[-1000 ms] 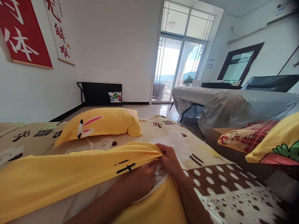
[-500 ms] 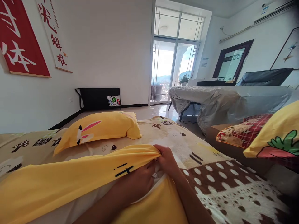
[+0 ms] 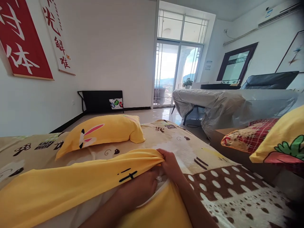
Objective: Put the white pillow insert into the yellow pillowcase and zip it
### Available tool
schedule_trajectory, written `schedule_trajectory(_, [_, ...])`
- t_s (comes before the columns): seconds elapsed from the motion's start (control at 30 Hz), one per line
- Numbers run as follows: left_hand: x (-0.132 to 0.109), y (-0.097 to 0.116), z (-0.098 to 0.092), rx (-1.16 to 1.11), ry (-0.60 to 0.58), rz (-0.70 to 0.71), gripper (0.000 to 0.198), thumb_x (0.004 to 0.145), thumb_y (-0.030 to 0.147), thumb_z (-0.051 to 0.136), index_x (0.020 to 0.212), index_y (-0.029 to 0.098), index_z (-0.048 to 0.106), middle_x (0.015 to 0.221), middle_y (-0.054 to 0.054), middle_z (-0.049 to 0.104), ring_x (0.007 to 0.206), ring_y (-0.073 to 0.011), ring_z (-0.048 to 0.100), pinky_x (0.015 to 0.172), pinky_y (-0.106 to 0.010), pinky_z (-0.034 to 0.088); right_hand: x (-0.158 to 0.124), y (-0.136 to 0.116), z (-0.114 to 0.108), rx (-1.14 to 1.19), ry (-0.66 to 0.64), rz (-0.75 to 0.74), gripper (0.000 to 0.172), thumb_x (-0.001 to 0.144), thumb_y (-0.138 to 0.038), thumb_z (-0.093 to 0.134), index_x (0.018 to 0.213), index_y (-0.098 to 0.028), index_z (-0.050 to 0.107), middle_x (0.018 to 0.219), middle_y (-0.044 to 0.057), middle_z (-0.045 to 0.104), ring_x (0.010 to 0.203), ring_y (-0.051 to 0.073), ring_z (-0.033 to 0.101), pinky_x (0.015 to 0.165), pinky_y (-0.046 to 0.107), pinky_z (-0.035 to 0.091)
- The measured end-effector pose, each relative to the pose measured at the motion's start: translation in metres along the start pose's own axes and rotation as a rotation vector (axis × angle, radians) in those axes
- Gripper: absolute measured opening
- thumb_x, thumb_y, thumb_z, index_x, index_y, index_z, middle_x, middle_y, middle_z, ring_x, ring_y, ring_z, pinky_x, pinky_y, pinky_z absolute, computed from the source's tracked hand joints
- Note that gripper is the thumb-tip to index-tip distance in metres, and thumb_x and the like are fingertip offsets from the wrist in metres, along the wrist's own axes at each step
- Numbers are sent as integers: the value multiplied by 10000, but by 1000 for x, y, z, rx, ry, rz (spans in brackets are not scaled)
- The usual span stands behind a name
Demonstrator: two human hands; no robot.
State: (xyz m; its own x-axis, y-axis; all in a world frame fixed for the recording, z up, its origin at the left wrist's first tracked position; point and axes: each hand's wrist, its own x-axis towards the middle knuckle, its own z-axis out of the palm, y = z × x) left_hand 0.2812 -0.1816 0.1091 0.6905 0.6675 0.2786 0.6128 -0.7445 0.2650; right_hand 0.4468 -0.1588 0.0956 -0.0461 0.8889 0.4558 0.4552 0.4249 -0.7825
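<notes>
A yellow fabric cover (image 3: pixel 78 180) with a small black mark spreads across the front of the bed, its opening edge raised. My right hand (image 3: pixel 169 163) pinches the gathered corner of that cover. Beneath the raised edge, my left hand (image 3: pixel 144 185) reaches inside, against white material (image 3: pixel 97 201); its fingers are partly hidden by the cover, curled near the right hand, and what they grip is not clear. Behind both hands, a yellow pillow (image 3: pixel 106 129) with a rabbit print lies on the patterned blanket (image 3: pixel 161 139).
At the right, a yellow cushion (image 3: pixel 282 139) with a carrot print rests by a red plaid cushion (image 3: pixel 254 136). A plastic-covered table (image 3: pixel 223 101) stands behind. A black folded frame (image 3: pixel 97 101) leans by the wall.
The view has tilted up very slightly, so everything sits a little lower and further right. Both hands keep nearly the same pose at the cover.
</notes>
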Motion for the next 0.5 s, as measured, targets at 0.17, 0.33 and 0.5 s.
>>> schedule_trajectory(0.17, [5, -6, 1, -220, 7, 12, 365, 906, 229, 352, 1227, 274, 519, 1344, -13, 524, 1228, -175, 476, 1110, -365, 319, 3, 3, 3, -24, 9, -3, 300, 566, -127, 407, 731, -148, 656, 641, -19, 598, 653, 127, 488, 599, 208, 353])
schedule_trajectory(0.33, [2, -7, 10, -377, 141, -68, 234, 916, 262, 386, 1020, 218, 591, 1172, -29, 624, 1100, -182, 545, 1009, -347, 416, 2, 4, 5, -35, 25, 29, 287, 598, -134, 427, 748, -149, 671, 632, -21, 611, 648, 128, 512, 580, 204, 357])
schedule_trajectory(0.5, [4, -8, 15, -514, 116, -61, 281, 910, 273, 420, 1086, 230, 636, 1167, -19, 646, 1097, -173, 565, 1026, -343, 414, 1, 3, 5, 36, 50, 21, 386, 573, -120, 405, 822, -156, 697, 697, -12, 658, 695, 144, 563, 614, 207, 401])
